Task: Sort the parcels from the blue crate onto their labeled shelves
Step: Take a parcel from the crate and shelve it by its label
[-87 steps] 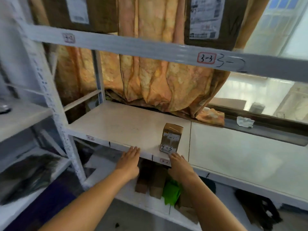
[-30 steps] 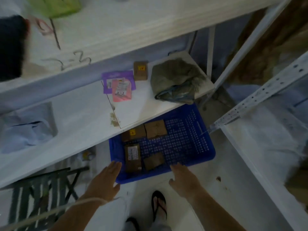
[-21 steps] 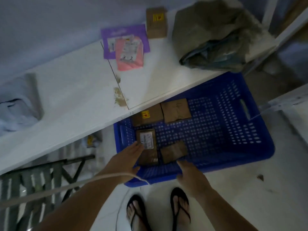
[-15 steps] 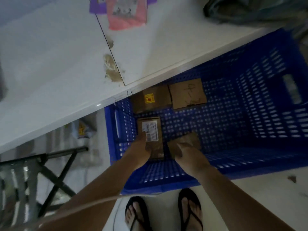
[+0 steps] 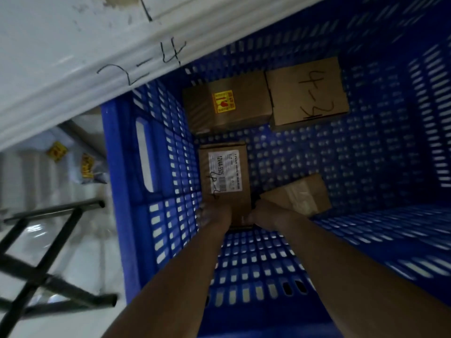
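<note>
I look straight down into the blue crate, which stands on the floor under a white shelf marked 2-4. Several cardboard parcels lie inside. A long box with a white printed label lies near the left wall. My left hand and my right hand clasp its near end from both sides. Beside my right hand lies a taped box. Farther in are a box with a yellow sticker and a box marked 4-3.
A black metal frame stands on the pale floor left of the crate. Small yellow-printed packets lie on the floor under the shelf edge. The crate's right half holds bare blue mesh.
I turned from the upper shelf, where a small box stood, down to the crate. Both hands reached in and closed around the near end of the labelled box.
</note>
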